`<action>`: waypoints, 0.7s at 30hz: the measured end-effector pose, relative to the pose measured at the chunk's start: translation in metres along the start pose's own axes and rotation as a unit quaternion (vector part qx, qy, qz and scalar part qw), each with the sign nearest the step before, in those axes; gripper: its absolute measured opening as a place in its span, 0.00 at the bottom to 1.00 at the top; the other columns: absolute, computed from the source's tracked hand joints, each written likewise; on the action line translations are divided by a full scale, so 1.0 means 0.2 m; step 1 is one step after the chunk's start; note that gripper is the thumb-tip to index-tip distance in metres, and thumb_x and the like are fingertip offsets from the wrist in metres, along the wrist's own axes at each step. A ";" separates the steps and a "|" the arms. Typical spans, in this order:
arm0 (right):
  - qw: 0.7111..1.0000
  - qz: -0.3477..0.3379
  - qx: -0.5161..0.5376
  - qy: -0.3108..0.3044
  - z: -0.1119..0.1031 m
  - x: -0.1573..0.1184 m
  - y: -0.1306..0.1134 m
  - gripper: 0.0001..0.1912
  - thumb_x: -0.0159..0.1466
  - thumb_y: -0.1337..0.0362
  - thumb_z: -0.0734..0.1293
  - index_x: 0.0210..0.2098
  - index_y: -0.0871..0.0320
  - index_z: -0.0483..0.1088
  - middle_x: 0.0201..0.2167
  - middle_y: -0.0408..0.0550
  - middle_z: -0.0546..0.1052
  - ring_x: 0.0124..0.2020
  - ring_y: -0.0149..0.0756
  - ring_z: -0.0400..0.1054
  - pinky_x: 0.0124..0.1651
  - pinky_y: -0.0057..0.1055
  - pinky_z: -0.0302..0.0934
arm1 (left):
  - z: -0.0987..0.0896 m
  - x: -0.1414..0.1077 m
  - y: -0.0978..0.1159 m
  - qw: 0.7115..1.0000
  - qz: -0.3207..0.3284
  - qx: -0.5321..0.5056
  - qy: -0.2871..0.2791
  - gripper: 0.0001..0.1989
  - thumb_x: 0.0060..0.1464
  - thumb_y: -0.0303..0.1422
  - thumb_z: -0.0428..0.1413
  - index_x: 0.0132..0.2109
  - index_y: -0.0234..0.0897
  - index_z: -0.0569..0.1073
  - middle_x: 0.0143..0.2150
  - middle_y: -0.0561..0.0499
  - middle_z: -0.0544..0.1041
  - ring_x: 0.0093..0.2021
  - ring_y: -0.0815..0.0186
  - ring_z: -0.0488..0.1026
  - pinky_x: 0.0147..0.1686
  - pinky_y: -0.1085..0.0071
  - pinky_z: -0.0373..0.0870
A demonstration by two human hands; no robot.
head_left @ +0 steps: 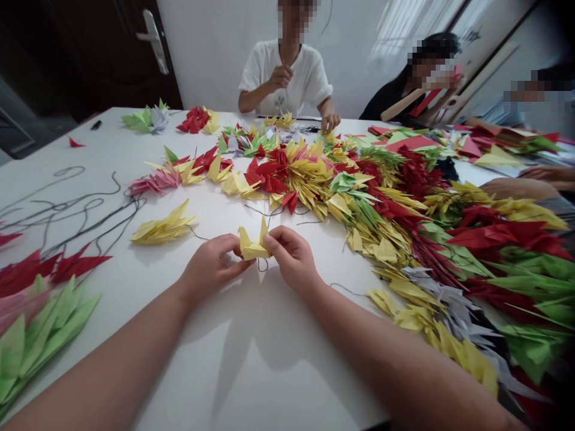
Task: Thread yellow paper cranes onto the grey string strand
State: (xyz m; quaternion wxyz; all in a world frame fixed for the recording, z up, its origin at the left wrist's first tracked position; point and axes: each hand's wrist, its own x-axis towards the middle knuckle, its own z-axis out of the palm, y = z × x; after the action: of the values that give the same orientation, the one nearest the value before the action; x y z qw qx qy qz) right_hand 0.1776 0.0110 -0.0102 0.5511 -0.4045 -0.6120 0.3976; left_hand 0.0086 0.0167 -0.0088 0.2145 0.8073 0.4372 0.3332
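Note:
A small yellow folded paper crane [254, 246] is held between my two hands above the white table. My left hand [212, 261] pinches its left side, and my right hand [291, 254] grips its right side with thumb and fingers. A dark string loops just beneath the crane. To the left of my left hand lies a stack of yellow paper cranes [164, 225] with a dark string coming from it. Beyond my hands, a long heap of red, yellow and green cranes [309, 173] curves toward the right.
Dark strings [85, 206] tangle at the left, above red, pink and green cranes [40, 335]. Strung cranes [530, 281] crowd the right side. A person in a white shirt [287, 75] sits opposite; others sit at the right. A door [99, 54] stands behind at the left.

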 end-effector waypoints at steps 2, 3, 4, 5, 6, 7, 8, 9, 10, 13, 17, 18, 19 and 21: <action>1.000 -0.002 -0.002 -0.002 0.00 0.00 0.00 0.11 0.58 0.60 0.62 0.23 0.59 0.63 0.20 0.40 0.63 0.23 0.25 0.56 0.28 0.26 0.54 | 0.00 0.00 0.00 0.999 -0.034 -0.015 -0.001 0.11 0.47 0.40 0.55 0.29 0.35 0.69 0.28 0.53 0.72 0.26 0.71 0.66 0.26 0.76 0.63; 1.000 -0.003 -0.003 -0.004 0.00 0.00 0.00 0.11 0.58 0.60 0.62 0.23 0.59 0.63 0.20 0.40 0.63 0.23 0.25 0.56 0.28 0.25 0.54 | -0.01 0.00 0.01 0.998 -0.050 -0.034 -0.002 0.11 0.46 0.40 0.54 0.28 0.35 0.69 0.27 0.54 0.71 0.25 0.72 0.65 0.24 0.77 0.62; 1.000 -0.003 -0.004 -0.005 0.00 0.00 0.00 0.11 0.57 0.60 0.62 0.22 0.59 0.63 0.20 0.40 0.63 0.23 0.25 0.56 0.27 0.25 0.54 | -0.01 0.00 0.01 0.996 -0.063 -0.058 -0.003 0.10 0.45 0.39 0.54 0.28 0.35 0.67 0.26 0.54 0.70 0.24 0.72 0.65 0.22 0.77 0.61; 1.000 -0.003 -0.005 -0.007 0.00 0.00 -0.01 0.11 0.57 0.60 0.62 0.22 0.59 0.63 0.20 0.40 0.63 0.23 0.25 0.56 0.27 0.25 0.54 | -0.01 0.00 0.01 0.994 -0.074 -0.082 -0.002 0.10 0.45 0.38 0.54 0.27 0.35 0.66 0.25 0.55 0.69 0.24 0.72 0.64 0.21 0.78 0.61; 1.000 -0.002 -0.006 -0.007 0.00 0.00 -0.01 0.11 0.57 0.60 0.62 0.22 0.59 0.63 0.20 0.40 0.63 0.23 0.25 0.56 0.27 0.25 0.54 | -0.01 0.00 0.02 0.991 -0.082 -0.102 -0.001 0.09 0.44 0.37 0.53 0.26 0.35 0.65 0.25 0.55 0.68 0.24 0.72 0.64 0.20 0.79 0.61; 1.000 -0.001 -0.006 -0.007 0.00 0.00 -0.01 0.11 0.57 0.60 0.62 0.22 0.59 0.63 0.20 0.40 0.63 0.23 0.25 0.56 0.27 0.25 0.54 | -0.01 0.01 0.02 0.989 -0.088 -0.116 0.003 0.08 0.44 0.36 0.53 0.26 0.36 0.64 0.24 0.55 0.68 0.25 0.72 0.64 0.19 0.80 0.61; 1.000 0.000 -0.006 -0.007 0.00 0.00 -0.01 0.11 0.57 0.60 0.62 0.22 0.59 0.63 0.20 0.40 0.63 0.23 0.25 0.56 0.27 0.25 0.54 | -0.01 0.01 0.02 0.988 -0.092 -0.122 0.007 0.07 0.44 0.35 0.53 0.26 0.36 0.64 0.24 0.55 0.67 0.26 0.72 0.64 0.19 0.80 0.61; 1.000 0.001 -0.007 -0.007 0.00 0.00 -0.01 0.11 0.57 0.60 0.62 0.23 0.59 0.63 0.20 0.40 0.63 0.23 0.25 0.56 0.27 0.25 0.54 | -0.01 0.01 0.02 0.988 -0.096 -0.124 0.012 0.07 0.43 0.34 0.53 0.26 0.36 0.64 0.24 0.55 0.67 0.26 0.72 0.64 0.19 0.80 0.61; 1.000 0.002 -0.009 -0.007 0.00 0.00 -0.01 0.11 0.57 0.59 0.62 0.23 0.59 0.63 0.20 0.40 0.63 0.23 0.25 0.56 0.27 0.25 0.54 | -0.01 0.01 0.02 0.987 -0.099 -0.123 0.019 0.06 0.43 0.33 0.53 0.26 0.36 0.64 0.25 0.55 0.67 0.27 0.71 0.64 0.19 0.81 0.61; 1.000 0.006 -0.015 -0.010 0.00 0.00 -0.01 0.11 0.57 0.58 0.62 0.23 0.59 0.63 0.20 0.41 0.63 0.23 0.26 0.56 0.27 0.25 0.54 | 0.00 0.01 0.00 0.985 -0.111 -0.123 0.055 0.05 0.43 0.33 0.54 0.27 0.36 0.64 0.26 0.54 0.68 0.29 0.71 0.65 0.22 0.80 0.62; 1.000 0.017 -0.017 -0.020 0.00 0.00 -0.02 0.11 0.57 0.58 0.62 0.22 0.59 0.62 0.20 0.41 0.63 0.23 0.26 0.56 0.26 0.24 0.53 | 0.01 0.01 -0.03 0.972 -0.132 -0.166 0.104 0.08 0.44 0.34 0.56 0.30 0.36 0.65 0.27 0.53 0.69 0.30 0.69 0.68 0.27 0.76 0.66; 0.999 0.019 -0.019 -0.027 0.00 0.00 -0.02 0.12 0.56 0.59 0.62 0.22 0.59 0.62 0.19 0.41 0.63 0.23 0.26 0.56 0.26 0.24 0.53 | 0.01 0.01 -0.04 0.968 -0.134 -0.180 0.112 0.09 0.44 0.35 0.56 0.31 0.36 0.65 0.28 0.53 0.70 0.31 0.69 0.69 0.29 0.75 0.66; 0.999 0.022 -0.023 -0.038 0.00 0.00 -0.02 0.12 0.56 0.59 0.62 0.21 0.59 0.62 0.19 0.41 0.63 0.23 0.26 0.56 0.26 0.24 0.53 | 0.01 0.01 -0.04 0.964 -0.136 -0.193 0.120 0.09 0.44 0.35 0.56 0.31 0.36 0.65 0.28 0.53 0.70 0.32 0.68 0.70 0.30 0.74 0.67; 0.996 0.032 -0.040 -0.075 0.00 0.00 -0.03 0.11 0.56 0.60 0.61 0.21 0.59 0.62 0.19 0.40 0.63 0.22 0.25 0.56 0.25 0.24 0.52 | 0.01 0.02 -0.03 0.959 -0.139 -0.206 0.132 0.11 0.44 0.36 0.57 0.32 0.36 0.65 0.28 0.53 0.70 0.31 0.68 0.70 0.29 0.74 0.66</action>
State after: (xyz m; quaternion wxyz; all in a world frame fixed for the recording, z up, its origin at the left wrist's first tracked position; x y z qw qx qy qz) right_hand 0.1775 0.0084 -0.0045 0.4741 -0.4150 -0.6537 0.4191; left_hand 0.0077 0.0228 -0.0137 0.3606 0.6254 0.4919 0.4868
